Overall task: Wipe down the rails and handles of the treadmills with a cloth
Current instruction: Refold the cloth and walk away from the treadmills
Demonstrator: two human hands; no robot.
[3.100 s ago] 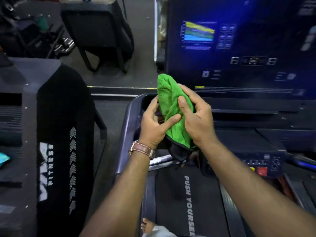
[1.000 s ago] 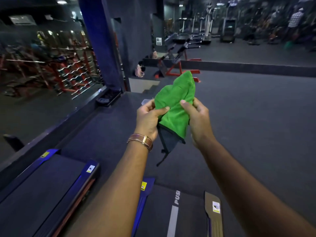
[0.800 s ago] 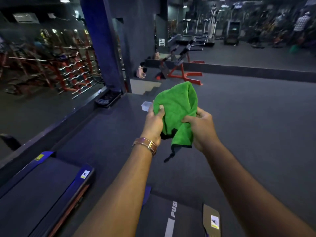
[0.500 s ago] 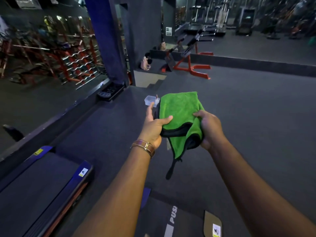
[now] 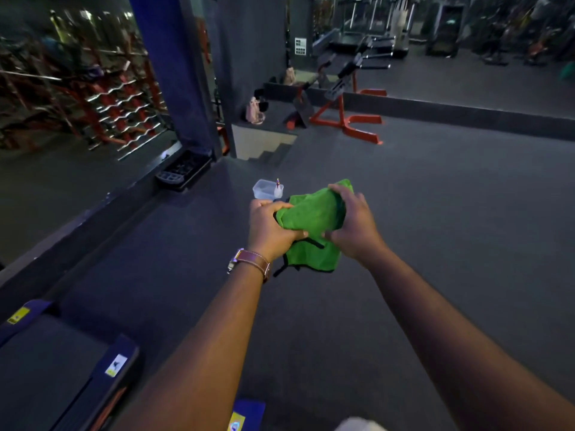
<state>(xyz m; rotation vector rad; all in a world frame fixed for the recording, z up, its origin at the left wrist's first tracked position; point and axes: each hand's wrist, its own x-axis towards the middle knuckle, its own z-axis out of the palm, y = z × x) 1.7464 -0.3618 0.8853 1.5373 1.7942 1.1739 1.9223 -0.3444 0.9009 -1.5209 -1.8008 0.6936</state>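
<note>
Both arms reach out straight in front, over the dark gym floor (image 5: pixel 435 244). The left hand (image 5: pixel 270 227) and the right hand (image 5: pixel 353 223) hold a green cloth (image 5: pixel 311 231) between them, up in the air. The left hand grips the left side of the cloth, with its fingers curled over the top edge and its thumb low. The right hand grips the right side, with its fingers wrapped over the top and its thumb tucked under. The cloth is bunched up, and a flap with a black edge hangs down below the hands. A brown watch strap (image 5: pixel 252 264) goes round the left wrist.

Just past the hands, a small clear box (image 5: pixel 264 188) sits on the floor. A little white thing stands beside it, maybe a bottle, but it is too blurry to be sure. The back end of a treadmill (image 5: pixel 62 368) shows at the bottom left, well away from the cloth. It has small stickers on it, one yellow and one white, but the words are too small to read. A red bench frame (image 5: pixel 345 119) stands far off.
</note>
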